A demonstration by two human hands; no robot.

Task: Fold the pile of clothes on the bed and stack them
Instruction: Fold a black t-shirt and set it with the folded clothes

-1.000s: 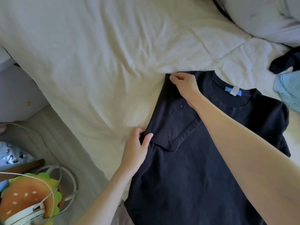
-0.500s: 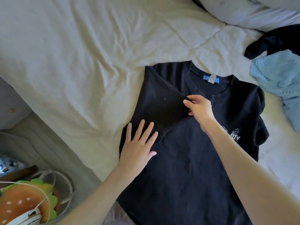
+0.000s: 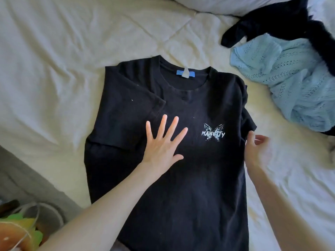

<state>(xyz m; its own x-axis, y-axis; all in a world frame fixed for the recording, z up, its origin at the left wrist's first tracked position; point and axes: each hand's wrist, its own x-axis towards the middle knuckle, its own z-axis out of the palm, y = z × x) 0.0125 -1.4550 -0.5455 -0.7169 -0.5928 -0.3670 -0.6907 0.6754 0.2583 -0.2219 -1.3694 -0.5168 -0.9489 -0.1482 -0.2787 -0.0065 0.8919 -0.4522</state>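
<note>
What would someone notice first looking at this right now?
A black T-shirt lies spread on the white bed, its left sleeve folded in, with the left hand pressed flat on its chest. The right hand is at its right sleeve, and a light blue knit top lies crumpled at upper right.

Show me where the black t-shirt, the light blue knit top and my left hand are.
black t-shirt (image 3: 181, 196): head view, lower front panel.
light blue knit top (image 3: 290, 75): head view, middle of the knit.
left hand (image 3: 161, 147): head view, back of the hand.

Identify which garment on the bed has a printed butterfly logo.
The black T-shirt under the left hand; the light blue knit and the dark garment show no print.
</note>
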